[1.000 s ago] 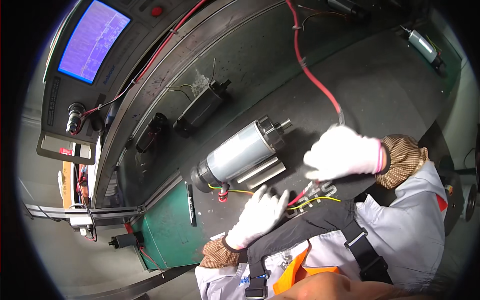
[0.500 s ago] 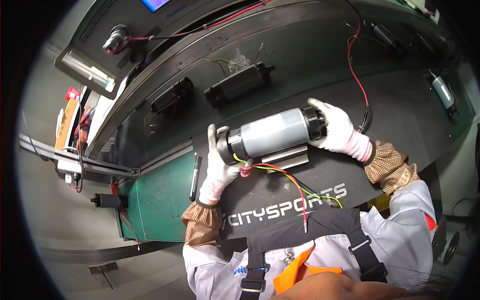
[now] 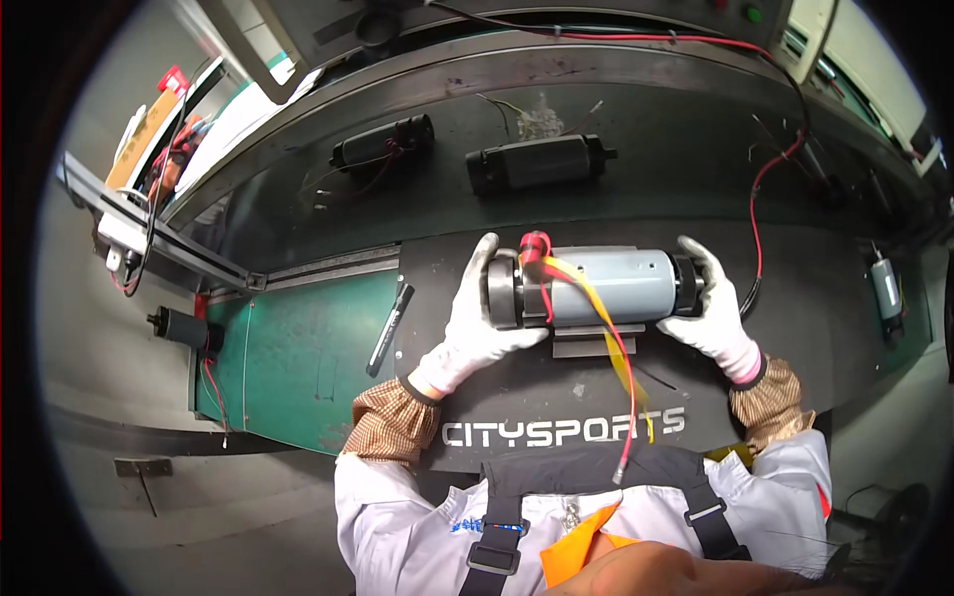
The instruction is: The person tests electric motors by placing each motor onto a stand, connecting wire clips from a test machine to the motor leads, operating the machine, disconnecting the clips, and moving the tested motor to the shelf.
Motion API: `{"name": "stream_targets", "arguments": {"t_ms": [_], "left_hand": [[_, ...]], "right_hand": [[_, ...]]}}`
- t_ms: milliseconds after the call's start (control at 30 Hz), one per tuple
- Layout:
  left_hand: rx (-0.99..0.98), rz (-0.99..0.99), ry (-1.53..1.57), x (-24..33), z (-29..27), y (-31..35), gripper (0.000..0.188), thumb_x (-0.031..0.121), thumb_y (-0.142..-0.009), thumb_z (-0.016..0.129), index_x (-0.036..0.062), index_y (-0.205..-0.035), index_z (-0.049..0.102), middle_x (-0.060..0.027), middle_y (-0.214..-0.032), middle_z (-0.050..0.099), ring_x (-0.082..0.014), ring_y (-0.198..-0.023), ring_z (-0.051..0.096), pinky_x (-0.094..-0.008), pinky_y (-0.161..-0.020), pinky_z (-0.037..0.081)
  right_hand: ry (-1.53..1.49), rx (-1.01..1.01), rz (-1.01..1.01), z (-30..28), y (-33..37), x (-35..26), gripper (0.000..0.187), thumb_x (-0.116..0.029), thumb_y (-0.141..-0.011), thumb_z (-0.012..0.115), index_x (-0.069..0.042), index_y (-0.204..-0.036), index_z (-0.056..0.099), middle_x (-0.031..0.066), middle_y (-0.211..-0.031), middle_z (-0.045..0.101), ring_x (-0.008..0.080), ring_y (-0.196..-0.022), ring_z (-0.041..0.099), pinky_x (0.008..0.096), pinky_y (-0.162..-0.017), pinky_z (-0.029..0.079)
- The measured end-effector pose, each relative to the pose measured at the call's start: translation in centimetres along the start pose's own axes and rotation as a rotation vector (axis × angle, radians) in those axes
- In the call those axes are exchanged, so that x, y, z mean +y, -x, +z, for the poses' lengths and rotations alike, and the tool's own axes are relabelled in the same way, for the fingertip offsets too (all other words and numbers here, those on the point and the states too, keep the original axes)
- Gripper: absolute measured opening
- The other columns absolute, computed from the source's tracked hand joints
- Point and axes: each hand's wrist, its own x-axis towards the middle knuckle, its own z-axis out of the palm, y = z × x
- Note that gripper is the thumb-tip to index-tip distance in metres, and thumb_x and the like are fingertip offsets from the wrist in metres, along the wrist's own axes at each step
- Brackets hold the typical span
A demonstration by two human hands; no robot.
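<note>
A grey cylindrical electric motor [image 3: 621,288] with black end caps lies level before me, over a small metal cradle [image 3: 594,345]. My left hand [image 3: 475,323], in a white glove, wraps round its left end cap. My right hand [image 3: 717,316], gloved too, holds its right end, fingers above and thumb below. From the top near the left end come a red wire [image 3: 618,397] and a yellow wire [image 3: 584,283], bound by a red piece [image 3: 535,246] and hanging toward me across the body. The motor partly hides the cradle, so I cannot tell whether they touch.
Two dark motors [image 3: 542,164] [image 3: 383,142] lie at the back of the bench. A black marker [image 3: 390,330] rests left of the mat [image 3: 477,397]. Another motor [image 3: 184,328] sits at the left edge, and a smaller one [image 3: 885,288] at far right. A red-black cable [image 3: 757,214] runs down behind my right hand.
The motor has gone from tilted to level over the cradle and has been rolled, bringing its wires from the lower side to the top. Both hands stay on its ends. My view has shifted.
</note>
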Motion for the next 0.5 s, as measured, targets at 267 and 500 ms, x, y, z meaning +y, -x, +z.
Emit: {"name": "stream_targets", "arguments": {"t_ms": [267,500], "left_hand": [[-0.055,-0.249,0.23,1.8,-0.2,-0.3,0.113,0.019,-0.065,0.09,0.0077,-0.156,0.023,-0.014,-0.14,0.047,-0.0249,-0.131,0.046,-0.0386,-0.112,0.037],[-0.1,0.094,-0.255,10.2,0.4,-3.0,0.097,0.026,-0.059,0.092,0.0033,-0.14,0.044,-0.0162,-0.125,0.055,-0.0295,-0.112,0.059,-0.04,-0.097,0.05]], "right_hand": [[-0.342,0.015,0.186,0.3,0.6,-3.5,0.091,-0.021,-0.078,0.082,0.0,-0.15,0.032,0.0089,-0.125,0.057,0.0145,-0.109,0.057,0.0283,-0.096,0.047],[-0.463,-0.336,0.817,-1.5,3.1,-4.4,0.054,-0.048,-0.103,0.049,0.0,-0.128,0.051,0.0151,-0.09,0.068,0.0196,-0.064,0.067,0.0328,-0.061,0.058]]}}
